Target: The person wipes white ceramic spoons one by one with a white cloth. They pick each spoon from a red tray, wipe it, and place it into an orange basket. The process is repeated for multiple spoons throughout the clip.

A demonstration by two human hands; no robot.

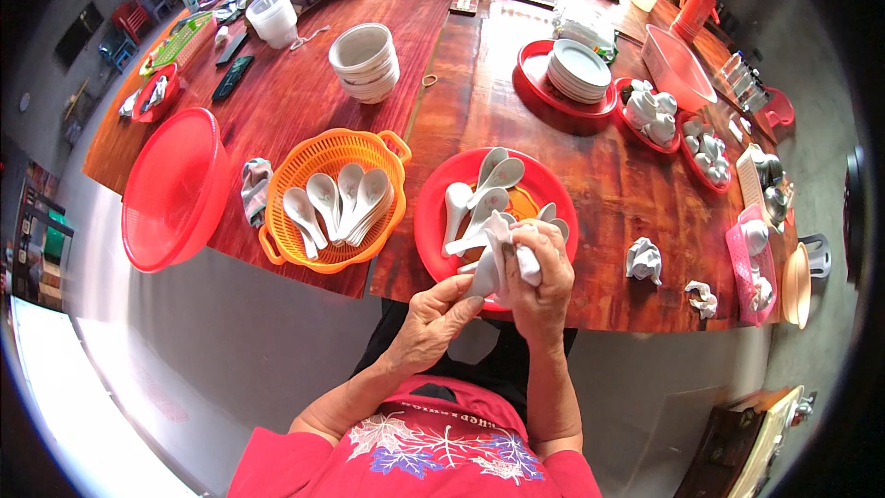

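Observation:
Over the near rim of a red plastic tray (430,221), my left hand (439,318) pinches a white ceramic spoon (482,280). My right hand (539,277) grips a crumpled white tissue (528,264) pressed around that spoon. Several white soup spoons (487,207) lie in the tray beyond my hands. To the left, an orange plastic colander (276,187) holds several more white spoons (370,200), stacked and overlapping. A patterned cloth (256,187) lies against the colander's left side.
A large red basin (173,187) stands at the table's left edge. Stacked bowls (365,62) are ahead, with stacked white plates (579,72) in a red tray farther right. Crumpled tissues (644,261) and a pink basket (740,270) lie right. The table's near edge (622,329) runs before me.

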